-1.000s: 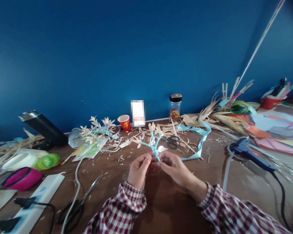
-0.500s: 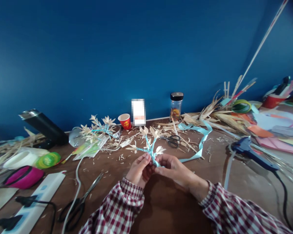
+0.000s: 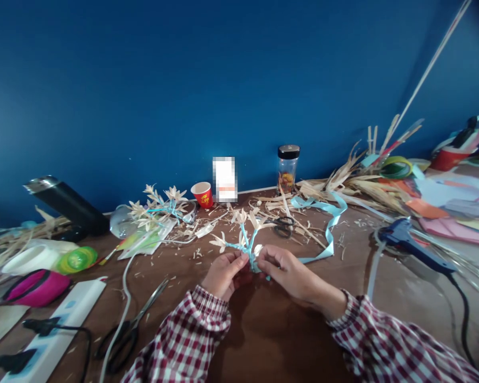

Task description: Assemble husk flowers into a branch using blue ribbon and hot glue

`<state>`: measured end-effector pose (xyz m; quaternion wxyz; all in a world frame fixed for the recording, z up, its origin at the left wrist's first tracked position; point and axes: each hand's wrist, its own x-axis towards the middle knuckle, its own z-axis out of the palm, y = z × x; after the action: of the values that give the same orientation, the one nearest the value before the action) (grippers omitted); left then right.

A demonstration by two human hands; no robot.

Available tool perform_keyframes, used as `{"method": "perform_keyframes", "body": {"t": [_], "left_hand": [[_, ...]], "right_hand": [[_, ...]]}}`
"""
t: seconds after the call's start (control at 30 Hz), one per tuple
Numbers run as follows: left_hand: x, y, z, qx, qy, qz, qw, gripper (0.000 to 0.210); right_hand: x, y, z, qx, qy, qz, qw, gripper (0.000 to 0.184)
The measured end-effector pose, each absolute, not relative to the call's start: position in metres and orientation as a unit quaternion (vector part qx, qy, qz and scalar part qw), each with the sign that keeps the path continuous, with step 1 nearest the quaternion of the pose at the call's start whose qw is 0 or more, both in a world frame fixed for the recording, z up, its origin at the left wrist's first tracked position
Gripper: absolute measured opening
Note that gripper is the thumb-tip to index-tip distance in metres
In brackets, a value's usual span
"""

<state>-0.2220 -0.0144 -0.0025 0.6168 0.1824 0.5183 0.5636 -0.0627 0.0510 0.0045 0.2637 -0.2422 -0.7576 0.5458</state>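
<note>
My left hand is closed around the base of a handmade flower spray. The spray has cream petals, apparently of dried husk, on branching stems wrapped in light blue. At its right side my right hand is pinched by the wrapped stem, close to the lowest flower, which it partly covers. A light-blue ribbon trails from behind that hand toward the back right. Its end at the stem is hidden by my fingers. Another similar flower spray lies at the back left.
Black-handled scissors and a white power strip lie at left. A blue glue gun with its cord rests at right. Behind are a red paper cup, a lidded jar, small scissors and dried husks.
My right hand has shifted slightly up at the stem and its fingers have curled in, now covering more of the lowest flower. My left hand keeps its hold on the spray.
</note>
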Motion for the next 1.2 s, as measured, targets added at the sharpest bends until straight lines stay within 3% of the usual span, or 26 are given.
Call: {"method": "perform_keyframes", "body": {"t": [0.4, 1.2], "left_hand": [[-0.219, -0.016, -0.005, 0.185, 0.508, 0.552, 0.635, 0.026], [-0.212, -0.015, -0.017, 0.236, 0.547, 0.549, 0.587, 0.033]], "right_hand": [[-0.061, 0.057, -0.001, -0.251, -0.775, 0.541, 0.208, 0.009], [-0.060, 0.056, 0.001, -0.291, -0.825, 0.431, 0.219, 0.010]]}}
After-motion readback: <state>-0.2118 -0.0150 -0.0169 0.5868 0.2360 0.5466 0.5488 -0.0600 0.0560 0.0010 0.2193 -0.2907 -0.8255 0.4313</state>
